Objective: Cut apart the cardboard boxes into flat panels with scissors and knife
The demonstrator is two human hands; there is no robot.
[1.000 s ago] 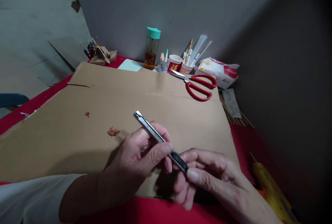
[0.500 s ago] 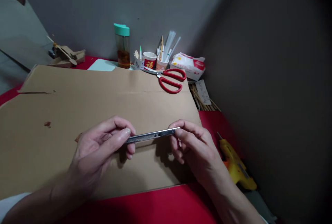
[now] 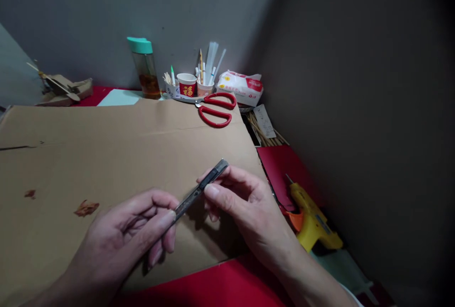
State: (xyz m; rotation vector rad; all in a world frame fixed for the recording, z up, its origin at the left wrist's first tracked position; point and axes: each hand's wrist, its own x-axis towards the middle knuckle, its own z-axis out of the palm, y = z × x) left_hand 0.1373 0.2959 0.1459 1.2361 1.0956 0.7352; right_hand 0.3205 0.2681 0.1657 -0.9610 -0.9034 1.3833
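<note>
A slim metal utility knife (image 3: 190, 199) with a dark slider is held between my two hands, slanting up to the right above the cardboard sheet (image 3: 117, 155). My left hand (image 3: 138, 231) pinches its lower end between thumb and fingers. Further up, my right hand (image 3: 241, 198) grips it near the slider, the thumb resting against its side. The knife's upper tip sticks out past my right fingers. I cannot make out whether any blade is exposed.
Red-handled scissors (image 3: 216, 110) lie on the cardboard's far edge. Behind stand a teal-lidded bottle (image 3: 145, 67), paper cups (image 3: 186, 85) with pens and sticks, and a tissue pack (image 3: 240, 87). A yellow glue gun (image 3: 316, 219) lies on the right. Brown scraps (image 3: 86, 208) dot the cardboard.
The knife has tilted from nearly level to a steep slant, its right end raised. My right hand has slid from that end inward along the handle. The view has shifted slightly right.
</note>
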